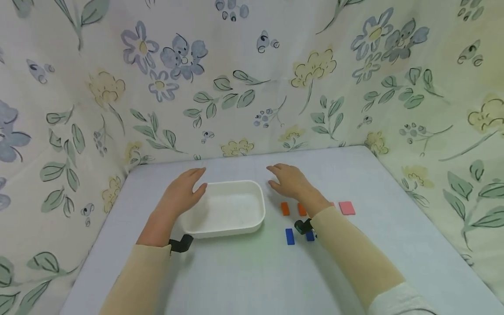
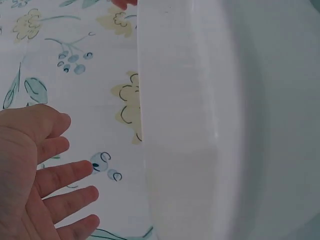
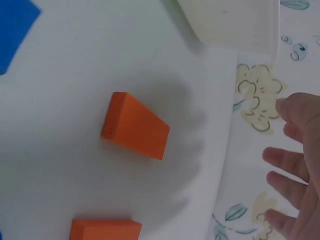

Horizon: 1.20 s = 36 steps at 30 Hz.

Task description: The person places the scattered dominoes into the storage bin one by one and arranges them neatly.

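Observation:
A white rectangular tray [image 1: 232,205] stands on the table between my hands. Over its left end my left hand [image 1: 183,192] is raised, fingers extended and thumb apart. In the left wrist view that hand [image 2: 45,185] shows spread fingers with nothing in them, beside the tray's white wall [image 2: 175,100]. My right hand [image 1: 289,179] hovers past the tray's right side, fingers reaching leftward and holding nothing. Below the right wrist lie two orange blocks [image 1: 285,209], the nearer one [image 3: 137,127] plain in the right wrist view. The right hand [image 3: 297,165] is at that view's right edge.
Two blue blocks [image 1: 290,236] lie closer to me than the orange ones, one partly behind the wrist camera [image 1: 303,226]. A pink square piece [image 1: 347,208] lies farther right; another pink piece is mostly hidden by the right forearm. Flower-patterned cloth [image 1: 236,109] surrounds the white table [image 1: 244,275].

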Each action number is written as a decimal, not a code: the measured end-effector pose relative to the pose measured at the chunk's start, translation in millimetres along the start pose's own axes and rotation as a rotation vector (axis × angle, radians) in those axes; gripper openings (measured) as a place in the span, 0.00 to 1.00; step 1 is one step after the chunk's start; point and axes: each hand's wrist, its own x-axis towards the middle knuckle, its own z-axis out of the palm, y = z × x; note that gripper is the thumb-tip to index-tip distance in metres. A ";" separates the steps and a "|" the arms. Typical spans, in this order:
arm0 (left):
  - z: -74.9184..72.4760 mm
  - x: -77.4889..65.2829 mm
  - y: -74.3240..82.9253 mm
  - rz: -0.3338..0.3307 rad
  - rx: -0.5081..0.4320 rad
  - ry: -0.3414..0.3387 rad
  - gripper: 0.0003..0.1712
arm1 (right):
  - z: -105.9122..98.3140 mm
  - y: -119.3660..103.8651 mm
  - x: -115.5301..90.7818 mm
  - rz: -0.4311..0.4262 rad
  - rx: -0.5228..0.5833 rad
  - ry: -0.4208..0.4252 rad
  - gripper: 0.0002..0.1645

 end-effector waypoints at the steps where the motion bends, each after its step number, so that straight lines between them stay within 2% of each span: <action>1: 1.0 -2.8 -2.0 -0.004 -0.004 0.000 0.33 | -0.3 -0.1 -1.8 0.000 0.015 -0.009 0.34; 11: 15.2 -32.7 -22.0 -0.034 -0.035 0.004 0.32 | 4.6 2.3 -25.8 0.038 0.189 -0.171 0.30; 15: 22.6 -43.4 -29.7 -0.049 -0.045 0.007 0.33 | 7.8 5.1 -36.4 0.062 0.201 -0.214 0.27; 18: 26.3 -50.4 -33.9 -0.077 -0.063 0.010 0.34 | 12.0 8.3 -42.8 0.048 0.187 -0.230 0.27; 25: 32.3 -58.8 -40.7 -0.125 -0.085 -0.012 0.36 | 21.0 17.0 -54.8 -0.078 0.080 -0.184 0.25; 30: 35.6 -61.4 -43.9 -0.151 -0.088 -0.028 0.36 | 25.2 22.3 -60.6 -0.080 0.068 -0.155 0.21; 36: 37.2 -63.5 -45.2 -0.144 -0.098 -0.019 0.39 | 31.1 29.4 -65.1 -0.072 0.103 -0.124 0.21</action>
